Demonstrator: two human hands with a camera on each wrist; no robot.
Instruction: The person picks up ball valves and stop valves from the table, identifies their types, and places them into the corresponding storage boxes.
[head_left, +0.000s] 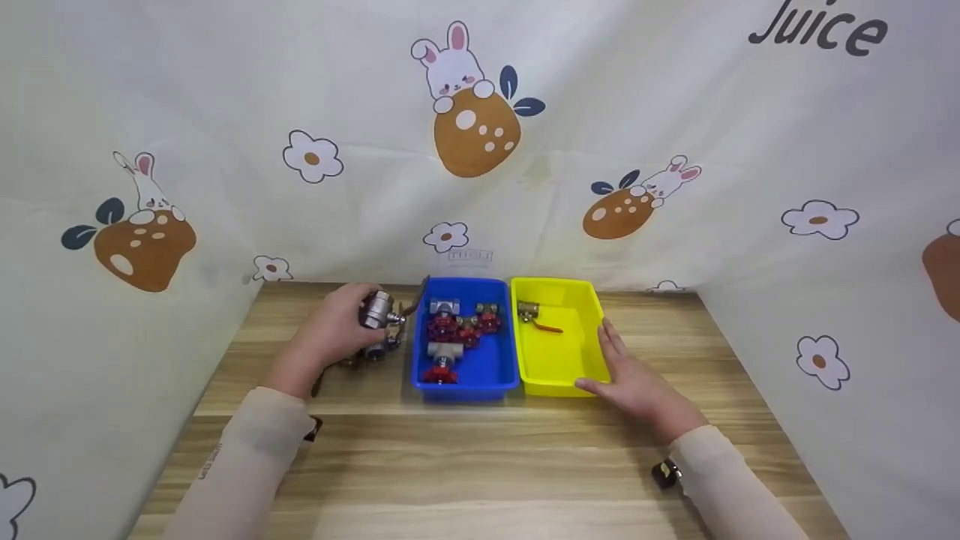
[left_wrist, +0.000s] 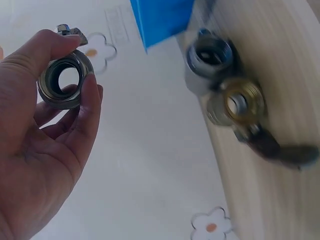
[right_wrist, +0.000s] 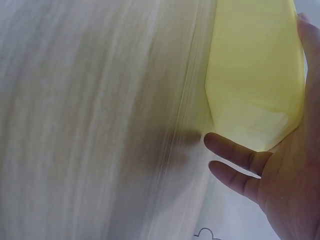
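My left hand (head_left: 334, 330) grips a silver ball valve (head_left: 381, 304) just above the table, left of the blue bin (head_left: 465, 393). The left wrist view shows the valve's round threaded end (left_wrist: 50, 87) between thumb and fingers. Below it on the table are other valves, among them a brass-ended one (left_wrist: 252, 102) with a dark lever. Several valves with red handwheels (head_left: 442, 326) lie in the blue bin. The yellow bin (head_left: 559, 356) contains one brass valve (head_left: 529, 310) with a red lever. My right hand (head_left: 637, 382) rests against the yellow bin's right side, fingers extended.
Both bins stand side by side on the wooden table (head_left: 480, 465), near its back edge. A pale cloth (head_left: 375, 217) printed with rabbits and flowers hangs behind and along both sides.
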